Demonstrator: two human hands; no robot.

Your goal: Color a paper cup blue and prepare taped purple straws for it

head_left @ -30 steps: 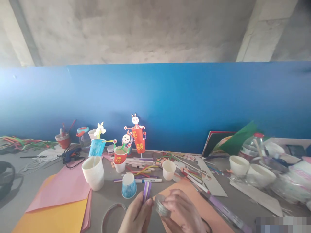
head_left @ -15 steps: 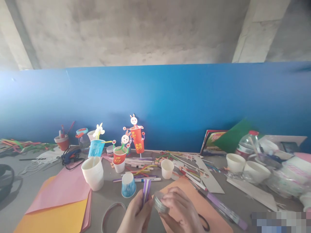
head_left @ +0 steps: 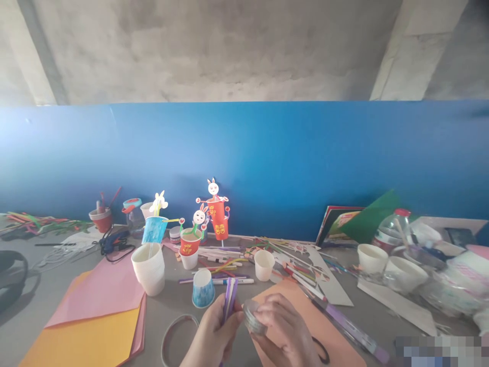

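My left hand [head_left: 214, 331] is closed around a small bundle of purple-and-white strips [head_left: 230, 295], which stand up between thumb and fingers. Just right of it, my right hand [head_left: 284, 326] grips a greyish roll of tape [head_left: 252, 317] by its side. The left thumb tip comes close to the roll's edge; whether a tape end runs between them I cannot tell. Under the right hand lies a sheet of orange paper [head_left: 340, 336], with a dark loop, perhaps a scissors handle [head_left: 321, 351], showing at the wrist. A blue-painted paper cup [head_left: 203, 293] stands upside down beyond the left hand.
Rabbit-figure cups [head_left: 216, 214] stand near the blue partition [head_left: 267, 163]. Stacked white cups [head_left: 148, 272], pink paper [head_left: 103, 295] and a grey ring [head_left: 165, 339] are leftward. Markers and sticks [head_left: 221, 255] lie behind. A purple marker [head_left: 351, 326], bowls [head_left: 405, 272] and a bottle [head_left: 389, 237] are rightward.
The view has shifted slightly, so the table things appear a little further right. Both hands keep hold of the strips and the tape roll, almost unmoved.
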